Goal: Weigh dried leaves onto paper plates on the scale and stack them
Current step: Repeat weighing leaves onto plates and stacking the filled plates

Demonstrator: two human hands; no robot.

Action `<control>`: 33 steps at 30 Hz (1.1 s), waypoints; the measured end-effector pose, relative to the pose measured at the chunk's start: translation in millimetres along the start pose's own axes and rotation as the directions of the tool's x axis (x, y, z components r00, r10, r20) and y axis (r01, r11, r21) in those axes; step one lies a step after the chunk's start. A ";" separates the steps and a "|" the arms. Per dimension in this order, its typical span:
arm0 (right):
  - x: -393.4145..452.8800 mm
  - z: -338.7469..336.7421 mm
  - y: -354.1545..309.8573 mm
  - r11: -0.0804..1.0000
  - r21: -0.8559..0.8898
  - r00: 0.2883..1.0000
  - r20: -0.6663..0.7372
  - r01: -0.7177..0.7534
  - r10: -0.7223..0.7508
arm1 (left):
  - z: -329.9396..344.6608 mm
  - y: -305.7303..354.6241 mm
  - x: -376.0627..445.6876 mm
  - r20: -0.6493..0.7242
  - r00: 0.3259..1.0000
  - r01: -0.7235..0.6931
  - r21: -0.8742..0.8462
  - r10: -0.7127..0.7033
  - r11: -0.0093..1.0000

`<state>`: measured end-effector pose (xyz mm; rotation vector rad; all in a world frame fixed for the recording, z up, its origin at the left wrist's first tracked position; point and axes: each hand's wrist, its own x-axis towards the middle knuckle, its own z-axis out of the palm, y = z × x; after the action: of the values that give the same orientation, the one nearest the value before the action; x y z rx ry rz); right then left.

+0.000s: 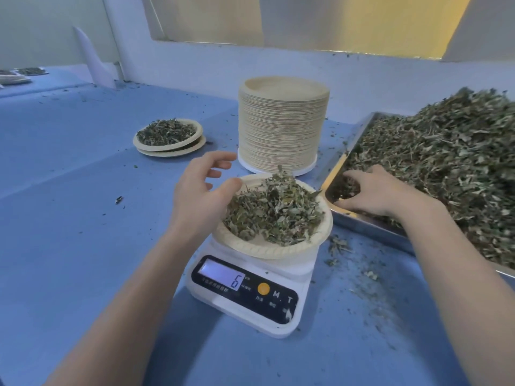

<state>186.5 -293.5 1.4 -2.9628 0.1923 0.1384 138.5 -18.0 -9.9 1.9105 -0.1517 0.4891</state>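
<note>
A white digital scale (250, 296) stands in front of me; its display shows 6. On it sits a paper plate (250, 247) heaped with dried leaves (274, 211). My left hand (199, 188) hovers open at the plate's left rim, thumb near the edge, holding nothing. My right hand (381, 195) reaches into the metal tray (362, 222) on the right, fingers spread down among the loose leaves (446, 162) at the tray's near corner. Two filled plates (170, 137) lie stacked at the back left. A tall stack of empty paper plates (281, 123) stands behind the scale.
The blue tabletop (83, 218) is strewn with leaf crumbs, thickest right of the scale (362, 274). More filled plates (16, 75) lie on a far-left surface. A wall with a window ledge (306, 48) runs behind the table.
</note>
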 end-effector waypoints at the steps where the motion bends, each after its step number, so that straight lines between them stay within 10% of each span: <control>1: 1.2 1.1 1.6 1.000 -0.015 0.999 -0.034 -0.008 0.008 | -0.3 -0.2 0.2 -0.004 1.000 0.005 -0.007 -0.005 1.000; 13: -20.0 -23.5 -9.5 0.993 0.099 0.964 0.263 -0.069 0.041 | -0.8 -2.5 1.2 0.009 1.000 0.018 -0.024 -0.017 1.000; 17: -15.4 -12.4 -14.9 1.000 -0.018 0.995 0.097 0.006 -0.004 | -1.2 -2.8 2.0 0.006 1.000 0.019 -0.029 -0.018 0.999; 22: -10.8 -9.1 -12.3 0.966 0.255 0.997 -0.068 0.050 -0.033 | -1.1 -4.7 2.6 0.004 1.000 0.024 -0.020 -0.024 0.999; 28: -28.7 -39.1 -4.0 0.814 0.569 0.969 -0.244 0.118 0.030 | -1.7 -6.1 3.8 0.000 1.000 0.030 -0.023 -0.030 0.999; 33: -56.0 -55.7 -39.8 0.549 0.750 0.927 -0.253 0.369 -0.278 | -1.2 -5.7 3.6 -0.004 0.999 0.038 -0.020 -0.038 0.999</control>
<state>141.2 -257.6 68.3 -2.0429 -0.2438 -0.1322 143.3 -14.3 -13.0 1.8892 -0.1171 0.4645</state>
